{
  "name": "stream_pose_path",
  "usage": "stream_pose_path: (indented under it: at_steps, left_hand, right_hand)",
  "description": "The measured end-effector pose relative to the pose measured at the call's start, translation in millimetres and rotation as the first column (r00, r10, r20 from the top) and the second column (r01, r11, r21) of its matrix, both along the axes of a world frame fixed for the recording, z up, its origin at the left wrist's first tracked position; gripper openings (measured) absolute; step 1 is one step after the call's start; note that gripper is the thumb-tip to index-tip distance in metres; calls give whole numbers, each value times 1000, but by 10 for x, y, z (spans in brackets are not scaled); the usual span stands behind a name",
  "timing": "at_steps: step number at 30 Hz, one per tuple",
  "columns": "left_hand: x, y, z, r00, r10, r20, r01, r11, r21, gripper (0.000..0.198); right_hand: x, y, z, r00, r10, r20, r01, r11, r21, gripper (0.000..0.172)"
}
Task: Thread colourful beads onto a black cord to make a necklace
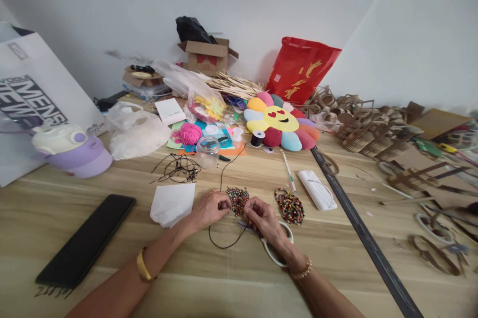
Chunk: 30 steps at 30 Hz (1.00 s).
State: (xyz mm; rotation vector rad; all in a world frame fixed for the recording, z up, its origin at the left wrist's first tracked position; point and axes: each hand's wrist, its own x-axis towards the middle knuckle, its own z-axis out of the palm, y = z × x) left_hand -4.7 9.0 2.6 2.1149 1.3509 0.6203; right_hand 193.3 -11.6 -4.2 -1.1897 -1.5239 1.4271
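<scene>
Small multicoloured beads [238, 200] lie in a loose pile on the wooden table between my two hands. My left hand [212, 208] is closed at the pile's left edge, thumb and fingertips pressed together; what they hold is hidden. A thin black cord [228, 247] passes by the left hand, loops toward me and runs up to the fingers of my right hand [264, 221], which pinch it beside the beads. Further back, the cord leads to a black spool [257, 138]. Under the right wrist sits a white ring, perhaps a tape roll [275, 260].
Strung beads [290, 207] lie right of my hands, near a white rectangular device [316, 189]. On the left are white paper [172, 203] and a black phone-like slab [87, 238]. Behind stand a clear jar [207, 153], tangled black cords [178, 168] and a flower cushion [281, 120].
</scene>
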Motion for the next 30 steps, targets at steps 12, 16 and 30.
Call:
stream_pose_path:
  at_steps: [12,16,30]
  left_hand:
    - [39,-19,14,999,24,-45,-21,999,48,12]
    - [36,-16,23,996,-16,-84,23,996,82,10]
    - [76,-32,-127,986,-96,-139,141,920,366,7]
  right_hand:
    - [3,3,-14,1000,4,-15,-4,1000,27,32]
    - [-6,3,-2,1000,4,-24,-3,999,42,32]
    - [1,15,57,999,40,-29,-38,998,58,31]
